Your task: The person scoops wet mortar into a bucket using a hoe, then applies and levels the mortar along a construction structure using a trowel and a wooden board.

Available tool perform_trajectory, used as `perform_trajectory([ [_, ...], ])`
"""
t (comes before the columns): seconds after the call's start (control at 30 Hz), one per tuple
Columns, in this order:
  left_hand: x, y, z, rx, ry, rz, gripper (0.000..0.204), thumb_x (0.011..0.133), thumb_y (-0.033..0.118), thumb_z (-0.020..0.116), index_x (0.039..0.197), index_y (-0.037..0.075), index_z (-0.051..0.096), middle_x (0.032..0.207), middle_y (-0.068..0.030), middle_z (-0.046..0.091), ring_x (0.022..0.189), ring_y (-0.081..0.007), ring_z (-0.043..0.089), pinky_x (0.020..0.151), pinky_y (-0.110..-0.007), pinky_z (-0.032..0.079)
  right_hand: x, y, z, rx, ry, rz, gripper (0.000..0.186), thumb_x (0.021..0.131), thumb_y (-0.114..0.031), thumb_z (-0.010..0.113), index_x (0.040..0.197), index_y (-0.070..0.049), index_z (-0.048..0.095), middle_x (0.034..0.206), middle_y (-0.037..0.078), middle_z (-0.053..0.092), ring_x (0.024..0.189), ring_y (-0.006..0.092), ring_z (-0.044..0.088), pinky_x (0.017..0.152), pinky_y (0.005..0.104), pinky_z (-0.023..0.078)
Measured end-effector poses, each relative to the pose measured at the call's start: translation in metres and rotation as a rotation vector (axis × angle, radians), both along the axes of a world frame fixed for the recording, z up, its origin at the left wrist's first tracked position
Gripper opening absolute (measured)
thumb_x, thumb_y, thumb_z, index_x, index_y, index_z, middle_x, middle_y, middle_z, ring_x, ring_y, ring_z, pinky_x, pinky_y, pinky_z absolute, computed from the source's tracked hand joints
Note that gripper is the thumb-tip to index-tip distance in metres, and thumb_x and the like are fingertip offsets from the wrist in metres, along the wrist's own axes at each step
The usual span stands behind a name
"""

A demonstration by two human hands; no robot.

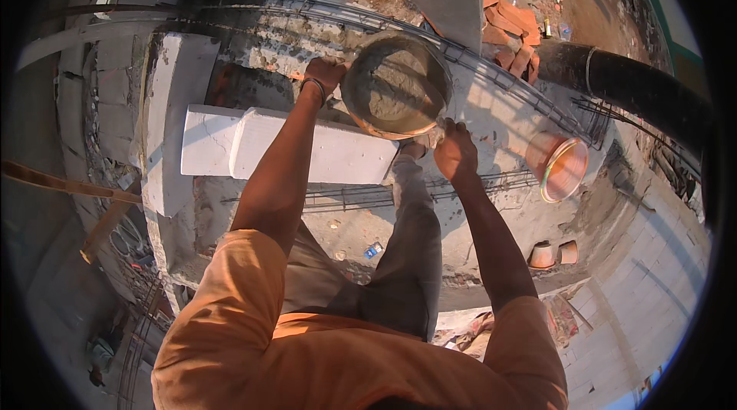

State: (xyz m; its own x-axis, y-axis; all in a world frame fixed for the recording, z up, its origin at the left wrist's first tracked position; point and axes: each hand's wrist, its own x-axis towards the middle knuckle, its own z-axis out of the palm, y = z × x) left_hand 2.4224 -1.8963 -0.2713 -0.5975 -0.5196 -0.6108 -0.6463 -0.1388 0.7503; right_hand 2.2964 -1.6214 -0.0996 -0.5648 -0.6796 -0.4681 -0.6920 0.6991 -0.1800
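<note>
1. Two arms in orange sleeves reach out from the lower edge over a rough concrete wall top [499, 122], the largest surface in view, which curves away to the right and drops off on the near side toward ground well below.
2. Running along that wall top, a cage of steel reinforcing bars [491, 72] lies close behind the pan, and a second run of bars [361, 196] crosses below the hands, so open room is narrow on both sides.
3. Next in size, a thick black pipe [637, 84] slants in from the right, well apart from the hands.
4. White blocks [307, 150] lie just beneath the left forearm, one long face toward the person, a taller block [178, 114] standing beside them on the left.
5. Held between both hands, a round metal pan [395, 86] filled with grey wet mortar sits tilted above the wall top.
6. An empty copper-coloured pan [559, 168] lies on its side to the right, near the right hand but not touching.
7. A heap of red bricks [510, 26] lies beyond the bars.
8. Left hand [324, 76] has its fingers curled around the pan's left rim.
9. Right hand [454, 150] clasps the pan's lower right rim, fingers closed.
</note>
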Motion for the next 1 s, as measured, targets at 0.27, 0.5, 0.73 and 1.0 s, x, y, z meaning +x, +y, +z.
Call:
perform_trajectory([
  [0.27, -0.028, 0.066, 0.075, 0.085, 0.028, 0.146, 0.017, 0.082, 0.017, 0.071, 0.085, 0.0, 0.069, 0.071, -0.0008, 0.065, 0.062, -0.0072, 0.055, 0.057, -0.025, 0.045, 0.01, 0.026, -0.077, -0.027, -0.208, -0.322, 0.036, 0.086, -0.02, 0.055, 0.11, 0.005, 0.055, 0.101, 0.029, 0.061, 0.091, 0.0452, 0.059, 0.083, 0.049, 0.048],
  [0.5, -0.055, 0.097, 0.125, -0.149, -0.14, -0.033, 0.022, 0.078, 0.025, 0.073, 0.086, 0.004, 0.071, 0.076, -0.0076, 0.07, 0.065, -0.0127, 0.064, 0.063, -0.03, 0.05, 0.004, 0.044, -0.084, -0.076, -0.3, -0.228, 0.045, 0.092, -0.033, 0.055, 0.123, -0.001, 0.052, 0.101, 0.023, 0.063, 0.083, 0.0367, 0.064, 0.073, 0.0438, 0.051],
  [0.73, -0.036, 0.064, 0.076, -0.096, -0.101, 0.044, 0.024, 0.077, 0.026, 0.074, 0.091, 0.006, 0.071, 0.077, -0.0092, 0.07, 0.064, -0.0157, 0.065, 0.063, -0.032, 0.051, -0.015, 0.048, -0.054, -0.186, -1.061, -0.723, 0.041, 0.093, -0.031, 0.056, 0.121, -0.001, 0.055, 0.077, 0.004, 0.056, 0.055, 0.0101, 0.054, 0.043, 0.0262, 0.045],
  [1.0, 0.024, -0.011, 0.025, -0.478, -0.171, -0.283, 0.042, 0.083, 0.044, 0.06, 0.101, 0.007, 0.067, 0.096, -0.0199, 0.067, 0.094, -0.0359, 0.063, 0.084, -0.04, 0.049, 0.0, 0.016, -0.025, -0.255, -1.04, -0.663, 0.037, 0.093, -0.025, 0.056, 0.122, -0.004, 0.056, 0.079, 0.005, 0.058, 0.056, 0.0108, 0.054, 0.046, 0.0263, 0.046],
])
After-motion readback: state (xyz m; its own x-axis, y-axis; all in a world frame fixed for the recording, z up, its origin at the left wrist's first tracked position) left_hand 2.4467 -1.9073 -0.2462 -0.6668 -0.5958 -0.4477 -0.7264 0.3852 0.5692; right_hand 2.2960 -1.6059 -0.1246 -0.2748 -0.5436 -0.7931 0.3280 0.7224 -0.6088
